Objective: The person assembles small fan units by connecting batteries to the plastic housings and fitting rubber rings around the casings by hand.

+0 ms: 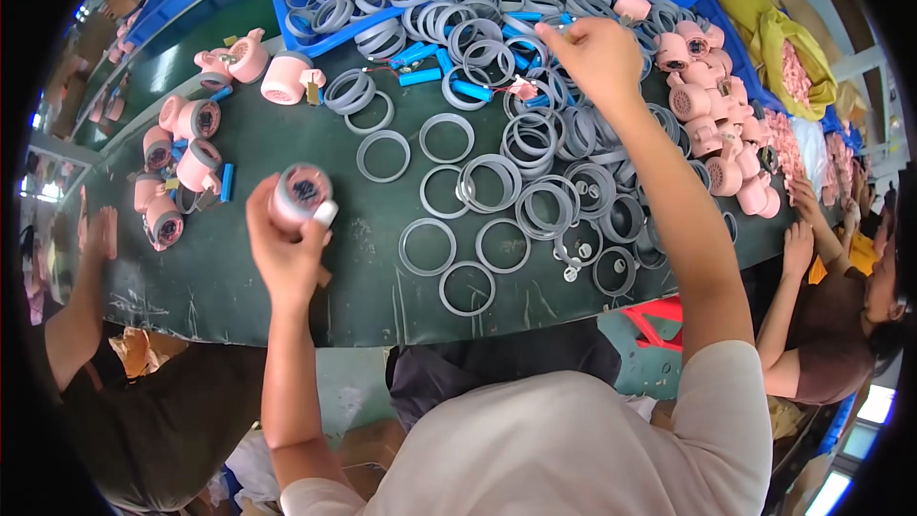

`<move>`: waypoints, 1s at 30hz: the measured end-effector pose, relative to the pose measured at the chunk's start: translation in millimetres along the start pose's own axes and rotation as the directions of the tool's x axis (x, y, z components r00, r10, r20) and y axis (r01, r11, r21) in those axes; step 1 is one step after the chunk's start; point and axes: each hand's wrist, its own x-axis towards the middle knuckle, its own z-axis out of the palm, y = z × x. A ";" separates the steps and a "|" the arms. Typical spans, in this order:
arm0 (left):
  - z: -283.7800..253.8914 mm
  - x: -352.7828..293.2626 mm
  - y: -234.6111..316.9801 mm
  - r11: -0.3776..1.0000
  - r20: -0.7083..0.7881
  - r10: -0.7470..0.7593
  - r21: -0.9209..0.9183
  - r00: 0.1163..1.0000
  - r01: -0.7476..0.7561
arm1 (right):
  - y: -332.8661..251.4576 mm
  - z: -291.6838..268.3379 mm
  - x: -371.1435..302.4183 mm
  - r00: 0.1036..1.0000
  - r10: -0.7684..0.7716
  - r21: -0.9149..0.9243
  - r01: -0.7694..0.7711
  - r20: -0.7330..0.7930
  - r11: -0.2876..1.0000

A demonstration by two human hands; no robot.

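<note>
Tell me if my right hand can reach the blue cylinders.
Probably yes: your right hand is close by, and several blue cylinders lie in plain view with nothing on top, though I can't tell whether it is empty.

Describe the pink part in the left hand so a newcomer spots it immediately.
Over the green table, left of the loose grey rings, is the left hand. It holds the pink part, dark end showing; unlike similar ones resting farther left, it is gripped.

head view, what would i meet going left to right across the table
A co-worker's hand, left-end cluster of pink plastic housings, left hand holding a round pink plastic housing, nearest round grey plastic ring, right hand, right-end pile of pink plastic housings, another co-worker's hand.
</note>
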 end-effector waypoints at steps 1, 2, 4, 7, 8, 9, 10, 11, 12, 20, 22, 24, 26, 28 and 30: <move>2.8 0.2 8.5 0.987 0.043 -0.085 0.139 0.995 0.079 | -0.3 13.5 1.5 1.000 0.011 -0.028 -0.010 0.029 1.000; 5.7 2.8 10.6 0.915 0.104 0.045 0.395 0.994 -0.083 | -2.1 25.7 4.1 0.998 0.018 -0.053 -0.015 0.057 0.998; 4.1 -0.1 18.7 0.750 0.220 0.251 0.571 0.943 -0.333 | 14.6 39.1 12.8 0.999 -0.034 -0.066 0.036 0.033 0.997; -24.3 -18.2 14.3 0.709 0.212 0.400 0.544 0.891 -0.448 | 36.4 18.5 22.8 0.998 -0.034 -0.086 0.038 0.056 0.996; -38.0 -25.0 8.8 0.640 0.244 0.476 0.563 0.845 -0.523 | 27.9 9.1 21.2 0.999 -0.053 -0.151 0.051 -0.005 0.987; -38.9 -33.5 5.6 0.568 0.276 0.527 0.589 0.803 -0.575 | 23.2 5.4 24.6 0.999 -0.009 -0.219 0.019 0.048 0.976; -39.2 -36.1 5.1 0.474 0.386 0.554 0.583 0.738 -0.660 | 21.7 4.1 26.1 0.995 0.040 -0.293 -0.011 0.094 0.956; -34.0 -38.8 5.3 0.381 0.490 0.572 0.551 0.658 -0.742 | 34.2 11.1 31.1 0.993 0.000 -0.220 0.026 0.117 0.975; -23.0 -36.5 13.0 0.336 0.571 0.547 0.520 0.612 -0.785 | 42.1 16.5 36.4 0.991 -0.035 -0.154 0.055 0.129 0.986; -16.5 -17.6 18.5 0.493 0.537 0.564 0.390 0.627 -0.778 | 48.3 3.7 21.2 0.988 -0.143 0.166 0.150 -0.054 0.975; -9.7 -18.4 23.7 0.535 0.486 0.581 0.376 0.653 -0.756 | 57.9 -8.9 24.0 0.992 -0.106 0.176 0.093 0.066 0.980; -1.9 -24.5 26.3 0.825 0.295 0.402 0.294 0.867 -0.483 | 42.6 -12.0 21.6 0.980 -0.093 0.124 0.072 0.176 0.990; 6.1 -28.8 24.2 0.885 0.246 0.333 0.251 0.910 -0.392 | 27.4 1.0 18.4 0.975 -0.124 0.011 0.125 0.187 0.992; 13.9 -32.3 21.8 0.912 0.141 0.328 0.211 0.934 -0.352 | 24.9 21.2 20.9 0.975 -0.117 -0.039 0.127 0.191 0.991; 17.8 -37.0 18.3 0.921 0.135 0.336 0.162 0.932 -0.355 | 26.9 33.9 21.9 0.978 -0.111 0.003 0.112 0.175 0.994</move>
